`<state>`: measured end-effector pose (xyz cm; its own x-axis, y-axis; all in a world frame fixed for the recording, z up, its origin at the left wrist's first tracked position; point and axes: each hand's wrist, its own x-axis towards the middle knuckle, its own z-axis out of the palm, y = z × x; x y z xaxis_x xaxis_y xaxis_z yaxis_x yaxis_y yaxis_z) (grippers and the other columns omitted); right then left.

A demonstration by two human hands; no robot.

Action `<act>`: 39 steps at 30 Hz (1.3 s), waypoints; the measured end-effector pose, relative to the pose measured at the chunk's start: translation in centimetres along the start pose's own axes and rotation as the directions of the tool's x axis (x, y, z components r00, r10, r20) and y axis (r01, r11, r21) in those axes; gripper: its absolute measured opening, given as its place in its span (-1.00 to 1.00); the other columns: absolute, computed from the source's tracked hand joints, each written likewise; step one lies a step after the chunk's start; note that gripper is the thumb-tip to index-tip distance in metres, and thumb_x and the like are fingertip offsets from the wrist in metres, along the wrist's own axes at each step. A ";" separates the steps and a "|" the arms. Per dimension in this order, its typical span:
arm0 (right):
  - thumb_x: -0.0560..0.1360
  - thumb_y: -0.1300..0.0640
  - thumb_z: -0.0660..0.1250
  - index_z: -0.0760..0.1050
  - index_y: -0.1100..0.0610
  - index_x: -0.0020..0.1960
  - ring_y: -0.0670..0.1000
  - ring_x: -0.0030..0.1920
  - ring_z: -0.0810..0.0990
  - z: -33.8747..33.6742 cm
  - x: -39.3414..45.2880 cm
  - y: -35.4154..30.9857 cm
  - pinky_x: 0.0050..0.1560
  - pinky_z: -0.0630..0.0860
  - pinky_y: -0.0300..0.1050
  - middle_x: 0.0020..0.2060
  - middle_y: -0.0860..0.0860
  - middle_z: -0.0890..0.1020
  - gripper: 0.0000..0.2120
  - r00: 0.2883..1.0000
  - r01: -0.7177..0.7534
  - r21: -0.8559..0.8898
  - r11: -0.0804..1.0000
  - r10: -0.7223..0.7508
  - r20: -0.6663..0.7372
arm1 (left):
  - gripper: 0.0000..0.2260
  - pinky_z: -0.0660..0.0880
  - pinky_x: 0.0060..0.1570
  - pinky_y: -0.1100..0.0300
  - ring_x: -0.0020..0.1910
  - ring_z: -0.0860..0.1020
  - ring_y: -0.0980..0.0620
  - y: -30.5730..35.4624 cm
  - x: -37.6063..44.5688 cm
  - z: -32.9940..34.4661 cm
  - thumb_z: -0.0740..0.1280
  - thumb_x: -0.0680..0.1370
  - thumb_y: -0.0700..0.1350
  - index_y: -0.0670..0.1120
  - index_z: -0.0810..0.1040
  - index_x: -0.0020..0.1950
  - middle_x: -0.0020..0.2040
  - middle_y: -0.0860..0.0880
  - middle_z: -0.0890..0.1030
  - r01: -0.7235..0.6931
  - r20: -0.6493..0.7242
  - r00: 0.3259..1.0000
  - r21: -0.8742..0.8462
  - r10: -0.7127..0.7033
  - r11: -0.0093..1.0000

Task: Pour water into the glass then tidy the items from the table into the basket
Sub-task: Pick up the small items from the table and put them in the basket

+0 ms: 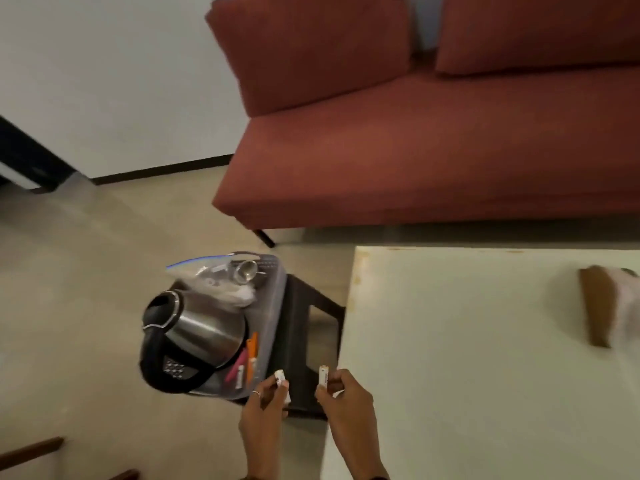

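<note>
A grey basket (273,299) stands on a dark low stool to the left of the white table (467,358). In it lie a steel kettle (194,336) with a black handle, a zip bag (207,270), a small glass (245,270) on its side, and orange and pink pens (250,355). My left hand (265,407) grips a small white battery (281,380) just beside the basket's near corner. A second white battery (324,375) is held upright in my right hand (346,400), at the table's left edge.
A red sofa (433,150) fills the space beyond the table. A blurred brown and white object (609,306) lies at the table's right edge. Bare floor spreads to the left of the stool (304,358).
</note>
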<state>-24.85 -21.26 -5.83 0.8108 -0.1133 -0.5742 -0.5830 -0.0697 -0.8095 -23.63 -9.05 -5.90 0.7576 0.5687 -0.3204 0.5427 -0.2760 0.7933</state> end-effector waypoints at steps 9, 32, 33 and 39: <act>0.55 0.04 0.17 0.24 0.02 0.32 -0.02 0.00 0.57 20.6 6.5 -5.4 0.00 0.54 -0.21 0.02 0.00 0.58 -0.65 0.949 0.307 -0.400 0.864 -0.306 0.068 | -0.84 0.51 -0.12 0.17 -0.13 0.61 -0.04 -4.5 17.5 -9.8 0.31 0.53 -0.09 -0.15 0.62 -0.06 -0.16 -0.08 0.66 -0.102 0.145 0.989 0.459 0.039 0.882; 0.56 0.05 0.16 0.48 0.08 -0.06 0.03 -0.10 0.53 -10.3 1.6 7.6 -0.03 0.40 -0.11 -0.15 -0.03 0.60 -0.84 0.841 -0.033 -0.528 0.849 -0.262 -0.474 | -0.81 0.42 -0.17 0.38 -0.19 0.54 0.18 0.9 -5.5 11.7 0.30 0.53 -0.19 0.12 0.44 -0.02 -0.10 0.17 0.49 -0.788 0.724 0.511 0.180 0.463 0.589; 0.57 0.05 0.14 0.46 0.08 -0.05 0.02 -0.09 0.52 -15.0 0.4 9.4 -0.02 0.38 -0.13 -0.14 -0.03 0.59 -0.84 0.811 -0.090 -0.511 0.855 -0.235 -0.536 | -0.81 0.42 -0.17 0.37 -0.19 0.54 0.17 1.2 -9.1 15.1 0.31 0.52 -0.18 0.13 0.44 -0.03 -0.10 0.17 0.50 -0.802 0.761 0.456 0.127 0.461 0.584; 0.55 0.06 0.18 0.42 0.06 -0.08 -0.03 -0.16 0.49 -36.7 -6.7 19.7 -0.09 0.37 -0.18 -0.16 -0.06 0.57 -0.90 0.578 -0.313 -0.242 0.918 -0.017 -0.816 | -0.87 0.41 -0.08 0.40 -0.06 0.53 0.19 0.8 -26.5 32.4 0.30 0.53 -0.12 0.03 0.52 0.06 -0.02 0.17 0.54 -0.891 0.922 0.051 -0.132 0.383 0.434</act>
<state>-43.69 -58.23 -13.45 0.4367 -0.8728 -0.2179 -0.8020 -0.2680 -0.5338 -31.52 -49.40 -13.52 0.5808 -0.7917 -0.1896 -0.4873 -0.5246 0.6981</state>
